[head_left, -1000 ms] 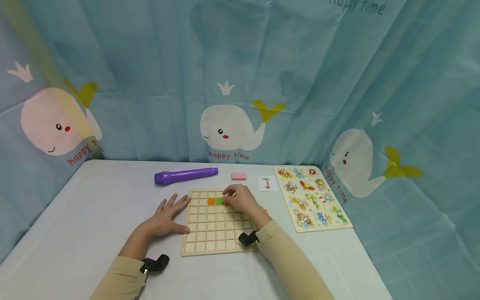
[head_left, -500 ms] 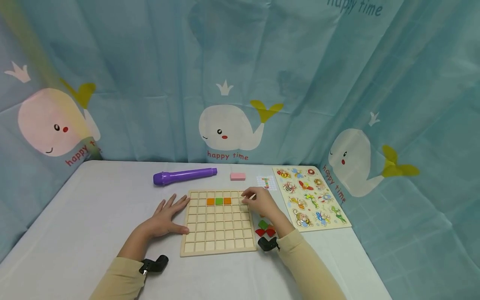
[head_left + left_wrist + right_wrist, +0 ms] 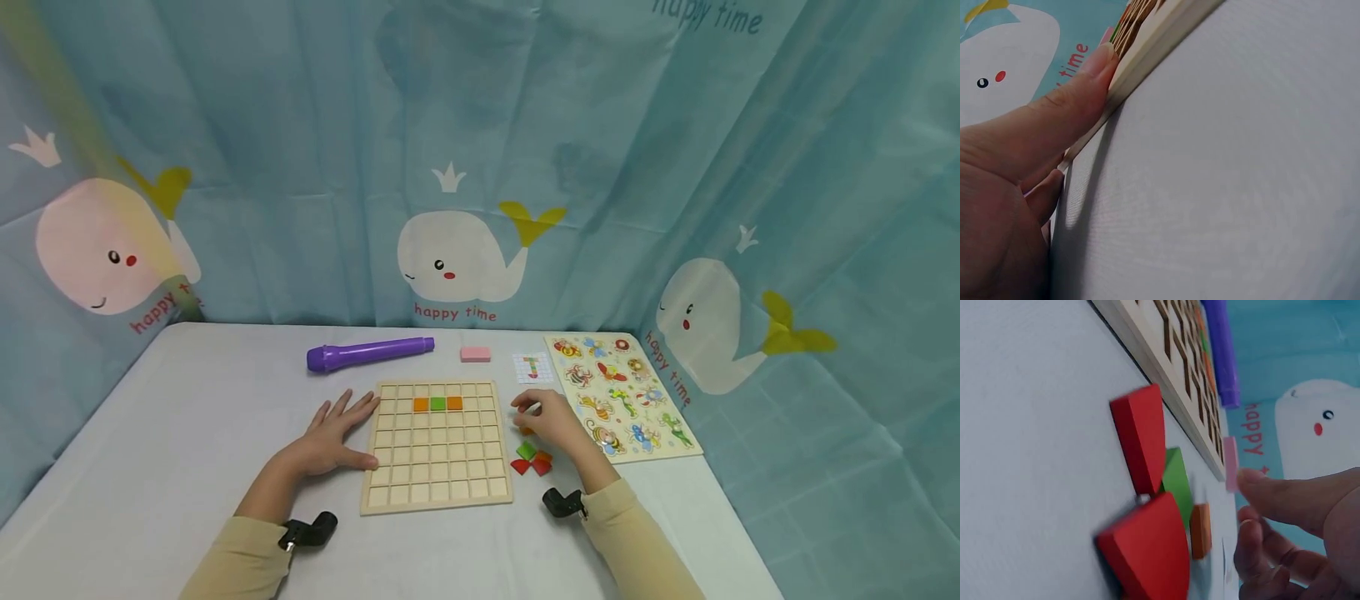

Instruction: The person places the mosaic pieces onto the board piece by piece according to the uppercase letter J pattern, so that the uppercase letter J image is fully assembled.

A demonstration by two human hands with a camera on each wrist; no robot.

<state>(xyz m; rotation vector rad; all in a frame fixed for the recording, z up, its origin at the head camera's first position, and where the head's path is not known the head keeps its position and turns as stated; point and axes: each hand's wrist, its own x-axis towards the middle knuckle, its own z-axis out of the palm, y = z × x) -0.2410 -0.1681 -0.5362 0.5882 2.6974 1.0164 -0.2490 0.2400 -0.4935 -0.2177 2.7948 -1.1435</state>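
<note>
A wooden grid board lies in front of me. In its second row sit an orange tile, a green tile and another orange tile, side by side. With fingers spread, my left hand rests along the board's left edge, its thumb on the frame. My right hand hovers right of the board, thumb and fingers apart with nothing between them. Below it are loose pieces: a red wedge, a second red wedge, a green piece and an orange piece.
Behind the board lie a purple toy microphone and a pink block. A small pattern card sits at back right, beside a puzzle board with animal pictures. A blue whale-print curtain hangs behind the table.
My right hand has left the tile row and moved right, off the board to above the loose pieces. The second orange tile now shows uncovered. My left hand stays put.
</note>
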